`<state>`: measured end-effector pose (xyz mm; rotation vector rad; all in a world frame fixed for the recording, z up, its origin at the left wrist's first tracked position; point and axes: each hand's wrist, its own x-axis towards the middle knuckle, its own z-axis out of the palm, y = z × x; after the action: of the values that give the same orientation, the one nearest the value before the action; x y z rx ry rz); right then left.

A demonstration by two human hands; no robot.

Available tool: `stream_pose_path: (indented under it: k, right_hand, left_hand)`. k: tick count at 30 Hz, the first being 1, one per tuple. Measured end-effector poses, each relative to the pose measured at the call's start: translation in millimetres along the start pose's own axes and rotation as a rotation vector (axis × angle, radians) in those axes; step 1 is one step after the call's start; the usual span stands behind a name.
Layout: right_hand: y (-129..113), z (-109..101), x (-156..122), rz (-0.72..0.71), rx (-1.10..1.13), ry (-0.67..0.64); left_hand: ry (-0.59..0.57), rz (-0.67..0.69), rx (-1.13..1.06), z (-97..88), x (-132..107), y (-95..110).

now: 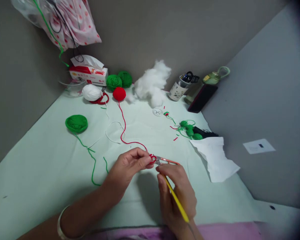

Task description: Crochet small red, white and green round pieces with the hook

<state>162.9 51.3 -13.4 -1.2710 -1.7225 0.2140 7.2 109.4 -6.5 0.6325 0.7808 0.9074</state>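
My left hand [131,166] pinches a small loop of red yarn work [152,159] between thumb and fingers. From it a red strand [123,126] runs back to a red yarn ball [119,94]. My right hand [178,191] is closed around a crochet hook with a yellow handle [176,198]; the hook's tip is at the red piece, its exact place in the stitches too small to tell. Just behind my fingers show metal snips with an orange handle [171,161], partly hidden by my right hand.
Left lies a green yarn ball [76,123]; a white ball [92,92] and red-handled scissors [103,98] are behind it. White stuffing [152,83], a pen cup [178,89], a bottle [211,80] and a phone [202,97] line the back. Right are green crocheted pieces [190,131] and white paper [216,160].
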Motion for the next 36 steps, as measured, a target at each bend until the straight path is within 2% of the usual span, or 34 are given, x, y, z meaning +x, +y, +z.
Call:
stream_pose_path:
  k: [3,6,9,12,18,22,26,30,36]
  right_hand:
    - [3.7,4.4,1.3,-0.119,-0.072,0.060]
    - [0.9,1.8,2.7,-0.068,0.054,0.025]
    - [-3.4,-4.2,5.8,0.119,0.264,-0.001]
    - [-3.8,-7.8,10.3,0.335,0.410,0.044]
    - [-0.1,-5.0,26.1,0.727,0.789,0.038]
    - [-0.7,-1.9,32.7,0.883,0.958,0.006]
    - [-0.8,1.7,31.5,0.938,1.070,-0.002]
    - [-0.1,4.3,30.9,0.944,1.141,-0.035]
    - [0.0,1.2,31.6,0.884,1.040,0.002]
  left_hand:
    - [-0.054,-0.038,-0.011,-2.0,-1.5,0.9]
    - [-0.118,-0.051,0.004,-3.0,-3.5,2.7]
    - [-0.152,-0.029,0.036,-3.3,-4.8,4.5]
    - [-0.167,-0.015,0.044,-3.1,-5.6,5.9]
    - [-0.175,-0.027,0.006,-1.5,-6.0,6.3]
    - [-0.147,-0.046,-0.008,-1.0,-5.6,5.5]
    - [-0.188,-0.044,-0.022,-0.4,-5.5,5.7]
    - [-0.170,-0.039,-0.043,-0.4,-5.2,7.3]
    - [-0.143,-0.040,-0.043,-3.5,-4.0,6.4]
